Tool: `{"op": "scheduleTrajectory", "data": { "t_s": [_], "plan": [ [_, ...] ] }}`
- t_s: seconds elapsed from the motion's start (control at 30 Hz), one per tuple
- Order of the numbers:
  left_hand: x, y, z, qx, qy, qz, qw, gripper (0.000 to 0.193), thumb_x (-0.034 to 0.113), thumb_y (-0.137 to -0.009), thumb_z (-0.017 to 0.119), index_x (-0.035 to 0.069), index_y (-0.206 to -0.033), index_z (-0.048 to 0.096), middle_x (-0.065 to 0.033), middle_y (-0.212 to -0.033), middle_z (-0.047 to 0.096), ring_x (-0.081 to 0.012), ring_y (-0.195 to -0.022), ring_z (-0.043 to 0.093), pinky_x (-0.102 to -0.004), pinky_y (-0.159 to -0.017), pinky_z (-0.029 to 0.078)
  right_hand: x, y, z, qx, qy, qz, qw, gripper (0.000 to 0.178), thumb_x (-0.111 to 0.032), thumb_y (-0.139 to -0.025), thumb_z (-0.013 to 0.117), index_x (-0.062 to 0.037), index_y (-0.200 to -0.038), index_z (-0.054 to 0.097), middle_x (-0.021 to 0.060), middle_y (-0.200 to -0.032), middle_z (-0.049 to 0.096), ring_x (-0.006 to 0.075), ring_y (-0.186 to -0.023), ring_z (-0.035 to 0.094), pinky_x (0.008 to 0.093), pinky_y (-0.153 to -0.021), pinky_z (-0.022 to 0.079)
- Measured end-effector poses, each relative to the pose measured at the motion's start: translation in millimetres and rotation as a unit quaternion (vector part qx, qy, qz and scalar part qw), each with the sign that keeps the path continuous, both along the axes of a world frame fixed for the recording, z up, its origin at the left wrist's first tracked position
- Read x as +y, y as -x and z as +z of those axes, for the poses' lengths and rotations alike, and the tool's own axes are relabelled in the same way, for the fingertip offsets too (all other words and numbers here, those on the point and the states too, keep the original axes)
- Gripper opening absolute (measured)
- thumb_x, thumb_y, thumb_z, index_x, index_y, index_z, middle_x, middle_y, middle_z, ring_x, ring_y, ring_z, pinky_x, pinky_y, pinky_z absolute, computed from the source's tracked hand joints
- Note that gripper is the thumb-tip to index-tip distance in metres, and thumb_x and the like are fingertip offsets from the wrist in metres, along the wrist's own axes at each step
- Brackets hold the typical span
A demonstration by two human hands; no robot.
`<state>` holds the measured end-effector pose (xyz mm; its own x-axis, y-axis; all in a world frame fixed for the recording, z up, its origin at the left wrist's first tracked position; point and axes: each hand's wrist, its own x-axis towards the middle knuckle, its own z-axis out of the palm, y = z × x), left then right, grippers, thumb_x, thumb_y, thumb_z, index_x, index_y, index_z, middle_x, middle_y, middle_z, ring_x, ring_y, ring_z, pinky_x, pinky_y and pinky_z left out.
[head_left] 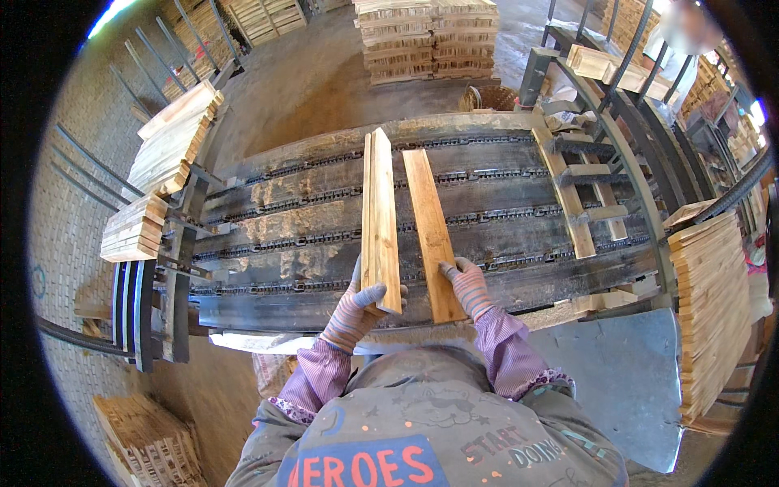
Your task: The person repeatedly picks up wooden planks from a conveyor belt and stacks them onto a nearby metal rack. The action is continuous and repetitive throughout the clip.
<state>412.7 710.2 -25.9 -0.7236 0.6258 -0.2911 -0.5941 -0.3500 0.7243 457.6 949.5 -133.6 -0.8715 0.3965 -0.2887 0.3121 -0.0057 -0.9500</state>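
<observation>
Both my hands wear striped gloves and reach over a dark conveyor table with chain tracks running across it. My left hand is closed round the near end of a pale wooden plank, its thumb on the top face; at least one more plank lies against its left side. A separate, more orange plank slants to the right of these. On its near right edge my right hand has closed, thumb on top. A gap separates the two groups. The fingers beneath the planks are hidden.
Stacked boards rest on the rack at left, and a tall board stack stands at right. A grey metal sheet lies near my right elbow. Bundled timber stands beyond the table. Another person is at far right.
</observation>
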Motion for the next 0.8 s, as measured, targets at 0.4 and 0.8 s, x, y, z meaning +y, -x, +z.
{"op": "scheduleTrajectory", "data": {
  "t_s": [0.4, 0.8],
  "plan": [
    [26.5, -21.3, -17.2, 0.074, 0.114, -0.018, 0.99, 0.098, 0.013, -0.084, 0.08, 0.023, -0.163, 0.024, -0.0036, -0.141, 0.055, -0.0191, -0.125, 0.058, -0.0352, -0.1, 0.054, -26.3, -0.2, 30.3, 0.09, -0.044, 0.004, 0.995, 0.03, -0.031, -0.101, 0.067, -0.003, -0.113, 0.066, 0.002, -0.095, 0.067, 0.0156, -0.086, 0.057, 0.033, -0.082, 0.05],
    [21.3, -27.5, 1.6, 0.051, 0.064, 0.018, 0.996, 0.095, 0.007, -0.085, 0.077, 0.022, -0.161, 0.023, -0.0047, -0.141, 0.054, -0.021, -0.126, 0.058, -0.0376, -0.097, 0.056, -43.7, 26.7, 55.2, 0.02, 0.218, 0.106, 0.97, 0.053, -0.028, -0.093, 0.079, -0.0052, -0.133, 0.054, 0.008, -0.117, 0.066, 0.0187, -0.112, 0.061, 0.035, -0.101, 0.049]
  ]
}}
